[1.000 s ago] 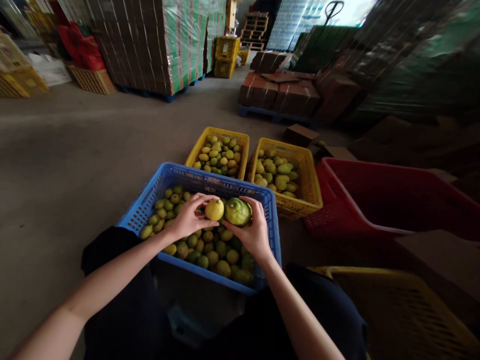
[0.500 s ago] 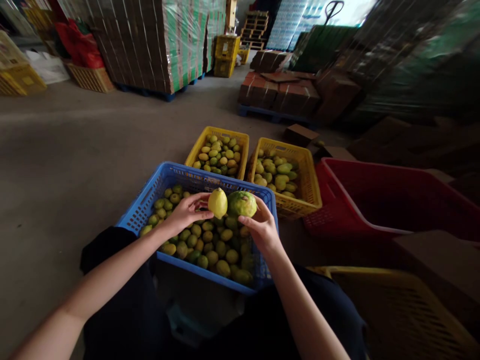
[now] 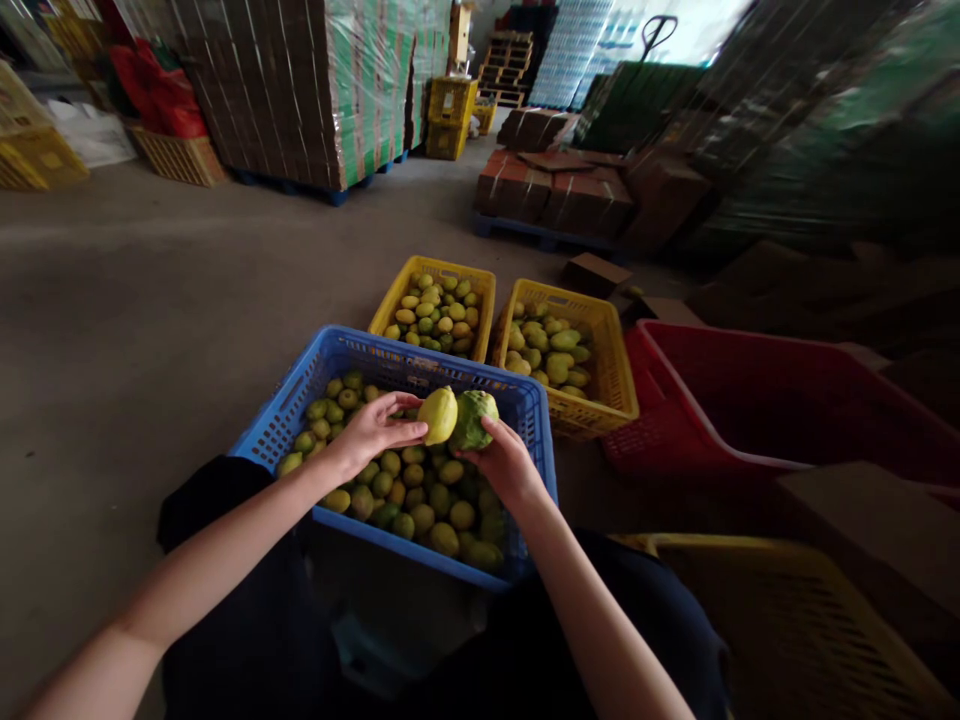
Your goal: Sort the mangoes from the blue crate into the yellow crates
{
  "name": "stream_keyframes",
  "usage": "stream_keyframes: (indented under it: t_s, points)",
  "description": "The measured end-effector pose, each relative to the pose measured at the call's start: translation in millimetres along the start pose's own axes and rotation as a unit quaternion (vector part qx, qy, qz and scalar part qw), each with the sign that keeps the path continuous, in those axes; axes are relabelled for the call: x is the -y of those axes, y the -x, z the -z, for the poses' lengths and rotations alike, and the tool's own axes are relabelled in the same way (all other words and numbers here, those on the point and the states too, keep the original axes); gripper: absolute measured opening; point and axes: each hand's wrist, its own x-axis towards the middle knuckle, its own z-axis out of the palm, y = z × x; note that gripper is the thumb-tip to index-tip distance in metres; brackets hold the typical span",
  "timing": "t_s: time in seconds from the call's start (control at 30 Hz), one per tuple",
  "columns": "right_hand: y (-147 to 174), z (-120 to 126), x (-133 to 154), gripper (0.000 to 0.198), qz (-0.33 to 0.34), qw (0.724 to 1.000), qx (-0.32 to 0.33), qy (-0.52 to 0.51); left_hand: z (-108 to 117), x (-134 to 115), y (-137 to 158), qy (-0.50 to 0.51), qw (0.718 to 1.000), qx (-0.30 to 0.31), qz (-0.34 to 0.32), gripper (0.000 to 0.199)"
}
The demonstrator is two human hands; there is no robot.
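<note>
Between the thumb and fingers of my left hand [image 3: 379, 432] is a yellow lemon [image 3: 439, 415], tilted a little. My right hand [image 3: 510, 460] grips a larger, bumpy green lemon [image 3: 472, 418] from below and the right. The two fruits are side by side, close together, over the blue crate [image 3: 427, 563]. Many greenish-yellow lemons [image 3: 422, 518] fill the crate's lower part, some hidden behind my hands and forearms.
Beyond the blue crate stand two yellow crates of lemons, one on the left [image 3: 431, 262] and one on the right [image 3: 626, 370]. A red bin [image 3: 660, 440] is at right, a yellow basket [image 3: 720, 545] at lower right. Wrapped pallet stacks [image 3: 375, 90] and cartons [image 3: 555, 195] stand farther back.
My right hand has turned the green lemon and shifted left and slightly down with it. The yellow lemon in my left hand has tilted to the right.
</note>
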Motion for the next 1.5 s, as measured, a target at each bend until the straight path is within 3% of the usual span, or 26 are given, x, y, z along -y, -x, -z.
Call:
stream_keyframes:
  t_s: [0.1, 0.23, 0.5, 0.7, 0.83, 0.93, 1.0, 1.13, 1.33, 1.5]
  points:
    - [-2.0, -2.3, -8.9, 0.041, -0.008, 1.000, -0.002, 0.017, 1.5, 5.2, -2.3, -0.050, 0.998, -0.038, -0.006, 0.042]
    - [-2.1, -3.9, -14.3, 0.050, -0.012, 0.999, -0.018, 0.024, 0.7, 5.1, -1.6, -0.049, 0.998, -0.032, 0.032, 0.039]
    - [-2.7, -1.5, -12.5, 0.043, -0.026, 1.000, -0.010, 0.013, -1.3, -1.6, 3.5, 0.047, 0.995, 0.023, 0.080, 0.031]
    - [-1.0, -5.6, -7.1, 0.042, -0.006, 1.000, -0.017, -0.024, -1.8, 0.3, 0.5, 0.123, 0.985, 0.005, 0.120, 0.029]
    - [4.8, -8.6, -14.2, 0.049, -0.011, 1.000, -0.020, 0.020, -1.3, 3.3, -2.7, 0.048, 0.991, -0.008, 0.122, 0.030]
    - [10.0, -11.7, -18.7, 0.043, -0.024, 0.998, 0.003, 0.051, 2.0, 5.1, -2.3, -0.047, 0.988, 0.010, 0.147, 0.035]
    - [11.7, -13.6, -18.2, 0.035, -0.034, 0.999, 0.001, 0.033, 3.3, 6.7, -0.8, -0.081, 0.983, 0.044, 0.160, 0.038]
    - [9.1, -15.5, -12.2, 0.028, -0.125, 0.989, -0.048, -0.059, -1.7, 12.5, 0.4, -0.058, 0.977, 0.099, 0.179, 0.032]
    - [-1.7, -10.5, -16.2, 0.019, -0.159, 0.976, -0.065, -0.135, -14.6, 22.5, -9.7, 0.056, 0.971, -0.087, 0.214, 0.028]
    - [-2.2, -7.8, -19.2, 0.028, -0.219, 0.965, -0.047, -0.134, -11.6, 26.1, -16.0, 0.150, 0.954, -0.110, 0.236, 0.035]
